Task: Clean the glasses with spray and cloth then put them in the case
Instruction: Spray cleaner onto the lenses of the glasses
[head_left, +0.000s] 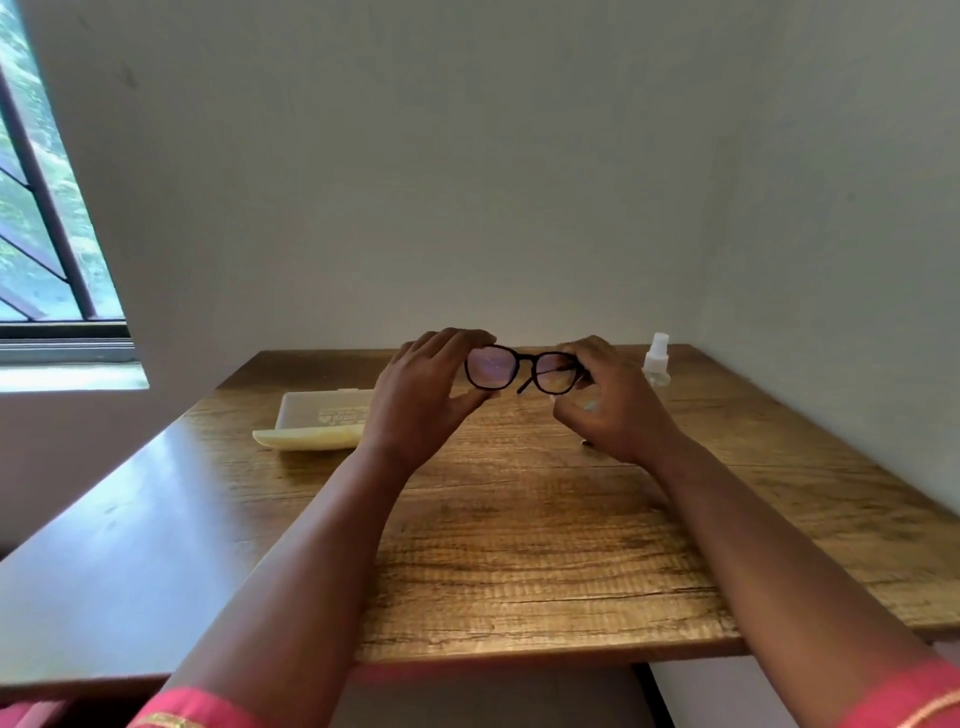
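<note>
**Glasses held up in both my hands over the table**

Glasses (522, 370) are the one thing I am gripping, but going from near to far: closest to me are my pink sleeves (197, 709) with a thin gold trim at the cuffs, then my bare forearms reaching out over the wooden table (519, 545), whose grain runs side to side.

My left hand (421, 397) pinches the left lens rim between thumb below and fingers curled over the top. My right hand (610, 400) is closed around the right end of the frame, near the hinge; its fingers hide that corner, so I cannot tell exactly how they grip it.

The glasses sit lifted above the far half of the table, lenses upright and facing me. The frame is dark and thick, with rounded-square lenses that catch a pale purplish reflection. One temple arm shows folded behind the right lens.

Left of my left hand lies a pale cream glasses case (319, 423), open, with small print inside its lid. Beyond my right hand a small clear spray bottle (656, 361) with a white top stands near the white wall (467, 182). A barred window (47, 223) is far left.
</note>
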